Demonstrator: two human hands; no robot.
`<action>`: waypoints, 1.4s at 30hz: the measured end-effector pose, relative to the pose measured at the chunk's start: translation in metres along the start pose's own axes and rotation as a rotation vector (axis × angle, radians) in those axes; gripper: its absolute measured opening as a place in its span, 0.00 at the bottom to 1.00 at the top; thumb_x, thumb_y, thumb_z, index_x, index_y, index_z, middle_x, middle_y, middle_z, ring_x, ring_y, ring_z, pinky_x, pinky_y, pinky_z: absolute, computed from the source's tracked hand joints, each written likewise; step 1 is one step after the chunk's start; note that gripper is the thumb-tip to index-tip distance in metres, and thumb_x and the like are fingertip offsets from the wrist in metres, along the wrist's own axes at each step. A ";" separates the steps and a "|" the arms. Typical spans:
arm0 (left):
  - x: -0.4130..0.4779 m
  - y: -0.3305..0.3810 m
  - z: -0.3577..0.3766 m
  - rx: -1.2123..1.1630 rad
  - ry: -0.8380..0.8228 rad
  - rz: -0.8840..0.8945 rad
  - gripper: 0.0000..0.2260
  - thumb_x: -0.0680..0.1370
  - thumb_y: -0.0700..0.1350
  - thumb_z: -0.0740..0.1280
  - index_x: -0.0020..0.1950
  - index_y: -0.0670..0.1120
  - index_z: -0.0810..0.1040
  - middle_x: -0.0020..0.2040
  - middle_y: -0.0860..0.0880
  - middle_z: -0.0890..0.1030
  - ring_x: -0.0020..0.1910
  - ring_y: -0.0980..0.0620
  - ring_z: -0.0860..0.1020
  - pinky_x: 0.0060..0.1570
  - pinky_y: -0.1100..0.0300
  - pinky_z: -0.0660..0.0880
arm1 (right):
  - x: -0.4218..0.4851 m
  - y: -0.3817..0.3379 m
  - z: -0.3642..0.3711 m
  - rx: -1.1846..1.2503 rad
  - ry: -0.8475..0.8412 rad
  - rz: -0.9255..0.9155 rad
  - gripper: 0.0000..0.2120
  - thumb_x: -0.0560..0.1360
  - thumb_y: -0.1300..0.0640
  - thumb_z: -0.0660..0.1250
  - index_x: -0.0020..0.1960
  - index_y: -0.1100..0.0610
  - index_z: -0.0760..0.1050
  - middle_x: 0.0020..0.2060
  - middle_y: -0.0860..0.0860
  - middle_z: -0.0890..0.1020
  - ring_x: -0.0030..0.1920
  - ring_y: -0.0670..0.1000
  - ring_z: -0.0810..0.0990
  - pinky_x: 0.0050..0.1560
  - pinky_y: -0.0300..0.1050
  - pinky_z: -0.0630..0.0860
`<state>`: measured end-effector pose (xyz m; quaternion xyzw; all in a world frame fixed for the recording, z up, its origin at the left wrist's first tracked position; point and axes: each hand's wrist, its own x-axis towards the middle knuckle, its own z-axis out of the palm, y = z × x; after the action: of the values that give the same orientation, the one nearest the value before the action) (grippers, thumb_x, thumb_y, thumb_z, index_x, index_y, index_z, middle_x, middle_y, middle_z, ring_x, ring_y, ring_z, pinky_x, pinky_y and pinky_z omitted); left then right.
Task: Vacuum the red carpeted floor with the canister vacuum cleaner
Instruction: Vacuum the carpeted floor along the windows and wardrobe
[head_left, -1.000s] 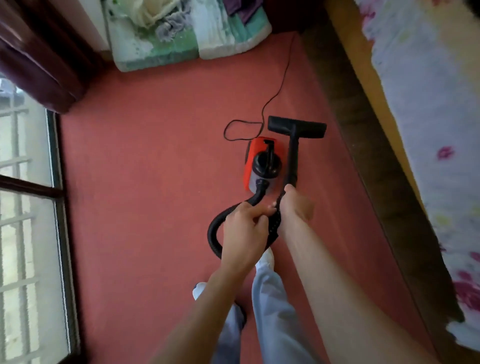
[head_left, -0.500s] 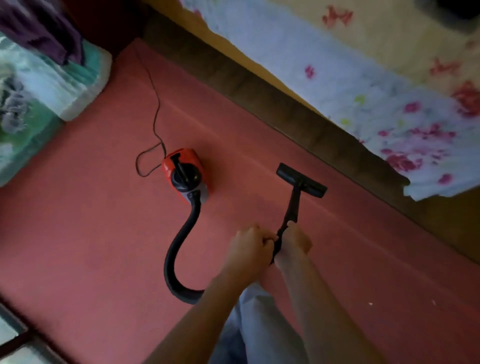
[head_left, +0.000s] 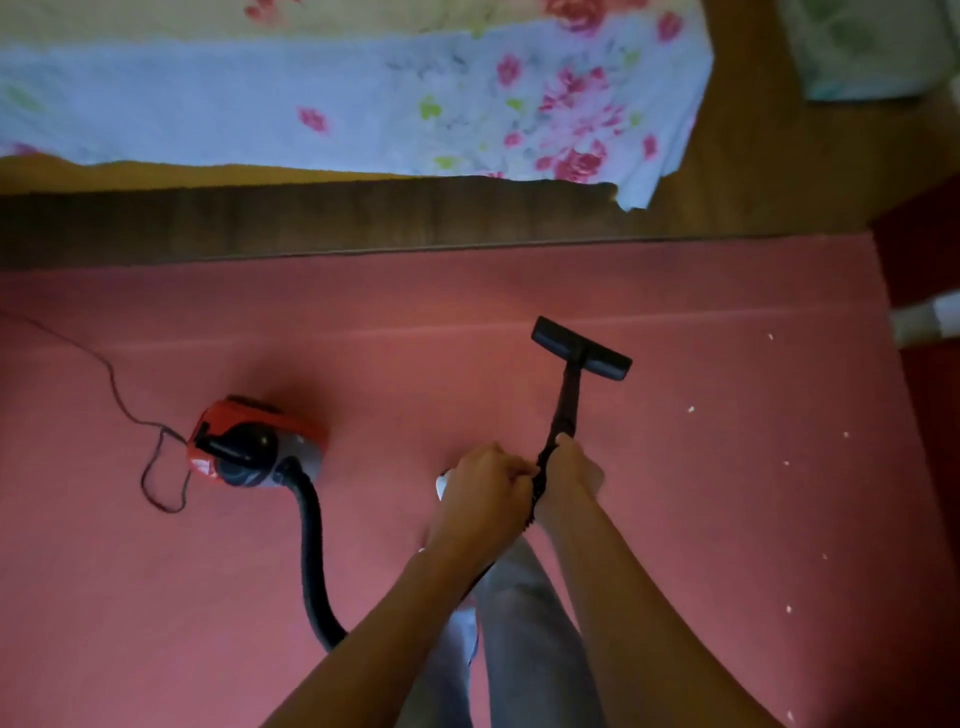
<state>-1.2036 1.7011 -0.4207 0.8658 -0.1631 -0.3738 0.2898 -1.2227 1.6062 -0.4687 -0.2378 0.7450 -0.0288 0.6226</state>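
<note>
Red carpet (head_left: 727, 519), pale crumbs (head_left: 691, 409) at right; floral sheet (head_left: 363, 104) overhangs dark bed frame (head_left: 311, 218). Grips of left hand (head_left: 485, 486) and right hand (head_left: 569, 475) curled tight round black wand (head_left: 566, 405); floor head (head_left: 582, 349) on carpet, canister (head_left: 254, 441) sits left.

A bed (head_left: 467, 31) runs across the top of the view. Its floral sheet (head_left: 363, 104), pale blue with pink roses, overhangs a yellow mattress edge (head_left: 156, 174) above a dark wooden frame (head_left: 311, 218). A blurred green-patterned cushion (head_left: 862, 47) lies at top right.
</note>
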 end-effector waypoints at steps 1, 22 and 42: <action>-0.001 0.003 0.012 0.023 -0.023 0.026 0.14 0.79 0.41 0.60 0.55 0.48 0.85 0.46 0.47 0.77 0.45 0.47 0.77 0.47 0.55 0.73 | 0.007 0.001 -0.011 0.047 0.007 0.006 0.15 0.80 0.58 0.64 0.36 0.61 0.71 0.31 0.55 0.73 0.28 0.52 0.71 0.26 0.44 0.68; 0.028 0.111 0.259 0.099 -0.259 0.035 0.19 0.71 0.48 0.58 0.47 0.39 0.86 0.43 0.39 0.83 0.41 0.40 0.81 0.44 0.52 0.79 | 0.204 -0.048 -0.216 0.034 0.144 0.075 0.10 0.76 0.58 0.67 0.39 0.59 0.70 0.33 0.55 0.76 0.30 0.52 0.75 0.28 0.42 0.70; 0.111 0.149 0.369 0.083 -0.046 -0.024 0.14 0.76 0.40 0.62 0.34 0.37 0.81 0.31 0.41 0.81 0.31 0.41 0.78 0.33 0.48 0.76 | 0.317 -0.122 -0.241 -0.025 0.114 -0.001 0.09 0.77 0.56 0.67 0.51 0.62 0.77 0.33 0.54 0.77 0.28 0.50 0.75 0.23 0.37 0.67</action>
<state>-1.4132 1.3895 -0.5932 0.8703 -0.1746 -0.3898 0.2454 -1.4462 1.3134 -0.6631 -0.2442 0.7795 -0.0333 0.5759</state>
